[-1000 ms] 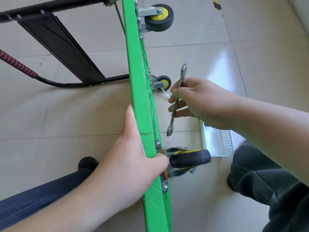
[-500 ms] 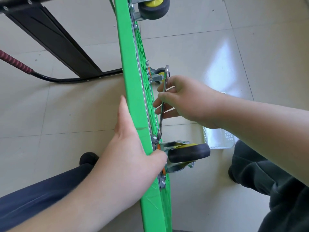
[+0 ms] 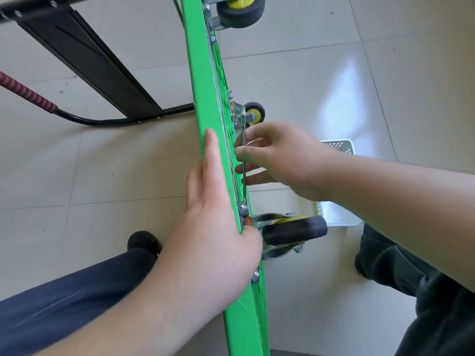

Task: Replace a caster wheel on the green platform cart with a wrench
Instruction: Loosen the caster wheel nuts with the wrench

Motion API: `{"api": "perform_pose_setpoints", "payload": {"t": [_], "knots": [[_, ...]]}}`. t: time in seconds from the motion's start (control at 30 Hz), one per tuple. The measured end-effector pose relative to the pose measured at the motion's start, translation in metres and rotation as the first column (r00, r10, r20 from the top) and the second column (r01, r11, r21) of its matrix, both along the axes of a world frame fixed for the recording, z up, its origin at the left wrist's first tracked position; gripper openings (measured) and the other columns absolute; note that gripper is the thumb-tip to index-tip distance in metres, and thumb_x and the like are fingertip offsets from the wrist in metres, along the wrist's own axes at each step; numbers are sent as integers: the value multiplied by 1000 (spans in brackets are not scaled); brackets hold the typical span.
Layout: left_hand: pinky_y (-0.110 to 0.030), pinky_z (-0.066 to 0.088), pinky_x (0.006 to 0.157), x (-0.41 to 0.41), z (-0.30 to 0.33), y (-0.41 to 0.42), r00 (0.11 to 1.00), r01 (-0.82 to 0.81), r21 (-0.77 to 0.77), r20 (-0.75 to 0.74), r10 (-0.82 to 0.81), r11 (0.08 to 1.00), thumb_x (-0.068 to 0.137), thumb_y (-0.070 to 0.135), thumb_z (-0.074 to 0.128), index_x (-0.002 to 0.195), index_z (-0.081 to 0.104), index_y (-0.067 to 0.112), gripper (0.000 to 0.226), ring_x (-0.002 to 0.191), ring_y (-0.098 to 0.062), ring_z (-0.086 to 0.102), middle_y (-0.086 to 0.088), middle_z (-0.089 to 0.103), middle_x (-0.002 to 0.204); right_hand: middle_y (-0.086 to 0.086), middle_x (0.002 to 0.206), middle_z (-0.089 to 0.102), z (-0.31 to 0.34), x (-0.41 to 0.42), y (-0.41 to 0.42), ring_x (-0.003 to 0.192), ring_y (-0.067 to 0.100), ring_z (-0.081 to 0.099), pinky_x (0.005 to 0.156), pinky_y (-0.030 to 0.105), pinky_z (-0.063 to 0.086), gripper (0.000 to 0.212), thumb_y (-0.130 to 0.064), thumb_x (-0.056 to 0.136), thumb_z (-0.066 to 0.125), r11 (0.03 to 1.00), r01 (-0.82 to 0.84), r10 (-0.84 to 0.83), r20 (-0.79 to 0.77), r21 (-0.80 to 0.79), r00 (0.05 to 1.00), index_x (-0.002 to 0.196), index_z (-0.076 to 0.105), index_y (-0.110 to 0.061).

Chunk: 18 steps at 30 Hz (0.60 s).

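- While the cart [image 3: 203,80] stands on edge on the tiled floor [image 3: 308,73], its green deck runs up the middle of view.
- Left hand [image 3: 213,227] lies flat against the deck edge, fingers straight, thumb by the caster [image 3: 293,229].
- Right hand [image 3: 280,155] pinches the wrench [image 3: 244,160] mid-shaft; the wrench stands nearly upright beside the deck's underside, its lower end at a bolt [image 3: 242,208] just above the caster plate.
- White basket [image 3: 339,147] sits on the floor behind the right forearm.
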State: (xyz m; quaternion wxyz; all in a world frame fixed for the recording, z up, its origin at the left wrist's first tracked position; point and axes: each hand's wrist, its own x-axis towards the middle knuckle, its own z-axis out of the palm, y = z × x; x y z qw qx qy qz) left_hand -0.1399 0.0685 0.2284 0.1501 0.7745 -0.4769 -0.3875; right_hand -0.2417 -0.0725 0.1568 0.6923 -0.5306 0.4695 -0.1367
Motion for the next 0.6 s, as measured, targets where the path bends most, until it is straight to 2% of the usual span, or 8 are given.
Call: {"api": "perform_pose_setpoints", "payload": {"t": [0.1, 0.13, 0.2, 0.27, 0.37, 0.4, 0.5, 0.6], "knots": [[-7, 46, 56, -1, 2, 0, 1000, -2, 8, 6, 2, 1000, 88, 15, 63, 138, -33, 71, 121, 75, -13, 62, 45, 3, 150, 21, 102, 74, -2, 0, -2, 95, 30, 76, 81, 43, 64, 12, -17, 97, 71, 1000, -7, 7, 10, 12, 1000, 106, 69, -8], [-11, 47, 57, -1, 2, 0, 1000, -1, 16, 12, 1, 1000, 88, 15, 62, 139, -33, 70, 121, 75, -17, 61, 45, 3, 149, 20, 102, 74, -2, 0, -3, 95, 30, 76, 80, 42, 65, 14, -18, 97, 71, 1000, -16, 16, 6, 8, 1000, 107, 69, -9], [-17, 46, 55, 0, 1, 0, 1000, 4, 20, 8, -4, 1000, 89, 15, 61, 139, -33, 70, 120, 76, -20, 59, 46, 2, 148, 19, 103, 74, -3, 1, -5, 94, 29, 75, 78, 39, 65, 18, -19, 96, 73, 999, -33, 33, -7, -5, 999, 109, 68, -9], [-17, 47, 61, 0, -1, 1, 1000, -3, 1, 1, 3, 1000, 90, 17, 60, 139, -31, 70, 117, 86, -19, 62, 45, 1, 148, 19, 102, 73, -6, 2, -7, 90, 29, 75, 78, 40, 65, 21, -21, 95, 74, 999, -42, 42, -18, -19, 999, 111, 68, -8], [-26, 45, 101, -1, -7, 3, 1000, 23, -80, -9, -23, 997, 94, 19, 59, 150, -19, 56, 103, 134, -17, 52, 41, -3, 150, 20, 99, 70, -14, 3, -9, 80, 27, 74, 79, 42, 65, 25, -21, 95, 74, 1000, -10, 10, -18, 9, 1000, 114, 67, -5], [-28, 41, 106, -1, -10, 4, 999, 37, -98, -9, -38, 995, 95, 19, 59, 153, -17, 52, 101, 140, -17, 46, 40, -4, 151, 19, 99, 70, -18, 3, -10, 79, 27, 73, 79, 43, 65, 26, -20, 95, 73, 999, 6, -6, -14, 33, 1000, 115, 67, -4], [-31, 39, 110, -1, -13, 6, 999, 53, -113, 7, -53, 992, 95, 19, 59, 154, -17, 51, 102, 143, -18, 43, 39, -4, 152, 19, 99, 68, -28, 3, -10, 79, 28, 74, 83, 45, 64, 24, -18, 97, 71, 993, 33, -32, -7, 116, 999, 111, 67, 0], [-33, 40, 111, 0, -14, 6, 997, 69, -127, 35, -66, 990, 95, 21, 59, 149, -22, 52, 102, 144, -18, 43, 39, -7, 152, 24, 113, 70, -37, 3, -12, 87, 34, 77, 84, 45, 64, 27, -18, 98, 70, 981, 55, -51, -22, 184, 998, 116, 67, 2]]}}
